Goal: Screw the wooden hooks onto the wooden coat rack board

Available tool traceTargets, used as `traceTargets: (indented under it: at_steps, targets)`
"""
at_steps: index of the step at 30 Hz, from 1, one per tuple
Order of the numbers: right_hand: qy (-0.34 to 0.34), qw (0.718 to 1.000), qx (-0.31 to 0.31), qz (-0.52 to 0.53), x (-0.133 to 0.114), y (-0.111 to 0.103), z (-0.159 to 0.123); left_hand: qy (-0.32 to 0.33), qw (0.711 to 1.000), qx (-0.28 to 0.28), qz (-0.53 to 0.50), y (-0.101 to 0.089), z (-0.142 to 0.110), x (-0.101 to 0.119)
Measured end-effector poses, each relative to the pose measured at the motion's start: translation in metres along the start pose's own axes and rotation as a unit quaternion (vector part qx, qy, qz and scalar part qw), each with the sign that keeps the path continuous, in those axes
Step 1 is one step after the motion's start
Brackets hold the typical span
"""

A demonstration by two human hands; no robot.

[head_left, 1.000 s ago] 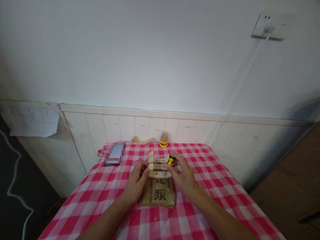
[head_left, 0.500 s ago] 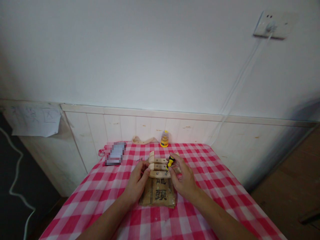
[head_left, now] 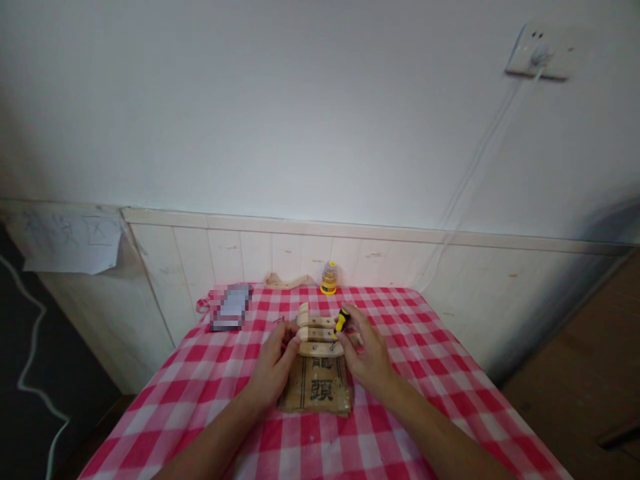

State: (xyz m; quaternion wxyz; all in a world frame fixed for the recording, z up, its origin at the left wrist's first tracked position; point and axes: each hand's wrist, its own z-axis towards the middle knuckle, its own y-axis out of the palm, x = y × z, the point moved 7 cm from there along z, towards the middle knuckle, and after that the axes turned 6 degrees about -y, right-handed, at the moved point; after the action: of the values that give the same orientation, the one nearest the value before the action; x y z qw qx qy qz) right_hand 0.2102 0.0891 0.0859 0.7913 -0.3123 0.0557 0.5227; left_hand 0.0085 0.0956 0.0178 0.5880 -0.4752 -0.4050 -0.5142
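A small wooden piece made of several stacked slats (head_left: 315,331) rests on a brown printed board (head_left: 315,390) in the middle of the red-and-white checked table (head_left: 425,373). My left hand (head_left: 273,363) grips the left end of the slats with its fingers closed on them. My right hand (head_left: 367,353) is closed round a small yellow-and-black screwdriver (head_left: 341,321), whose tip points down at the nearest slat.
A yellow screwdriver-bit holder (head_left: 328,278) and a curved wooden piece (head_left: 287,281) sit at the table's far edge by the white panelled wall. A blurred flat object (head_left: 230,307) lies at the far left. A wall socket with a white cable (head_left: 537,50) is at the upper right.
The right hand shifted slightly with the screwdriver, tilting it a little; the left hand stays on the slats.
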Motion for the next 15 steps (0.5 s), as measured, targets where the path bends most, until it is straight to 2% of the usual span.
traceTargets:
  at_steps: [15]
  targets:
    - [-0.002,1.000,0.007,-0.018,-0.0020,-0.0032,0.0017,-0.002,1.000,0.006,-0.005,-0.0003,-0.0003,0.0017]
